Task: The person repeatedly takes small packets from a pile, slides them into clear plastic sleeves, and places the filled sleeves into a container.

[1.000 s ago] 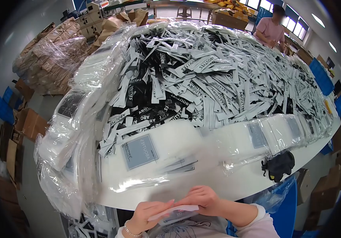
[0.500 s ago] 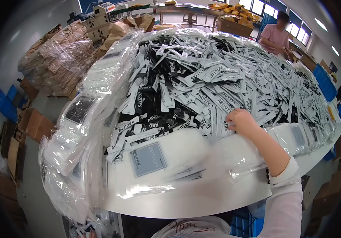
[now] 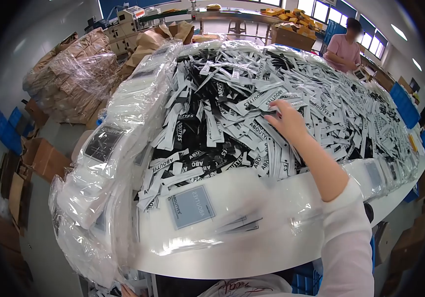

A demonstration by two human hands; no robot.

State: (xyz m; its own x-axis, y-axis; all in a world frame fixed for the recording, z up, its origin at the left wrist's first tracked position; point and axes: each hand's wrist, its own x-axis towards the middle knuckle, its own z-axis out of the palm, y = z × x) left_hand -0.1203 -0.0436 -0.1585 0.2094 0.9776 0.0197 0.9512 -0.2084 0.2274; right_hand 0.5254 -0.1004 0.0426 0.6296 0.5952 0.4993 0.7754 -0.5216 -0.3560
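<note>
Touching sachets (image 3: 259, 130), perhaps: the right hand (image 3: 288, 121).

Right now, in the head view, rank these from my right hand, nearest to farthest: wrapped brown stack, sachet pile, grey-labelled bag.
1. Sachet pile: beneath your right hand.
2. Grey-labelled bag: left, nearer you.
3. Wrapped brown stack: far left.

A loose white sleeve (image 3: 347, 242) and white top (image 3: 277, 282) with dark-and-red script lettering (image 3: 239, 286).

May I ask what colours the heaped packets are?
The packets are white and black, clearest in the head view.
</note>
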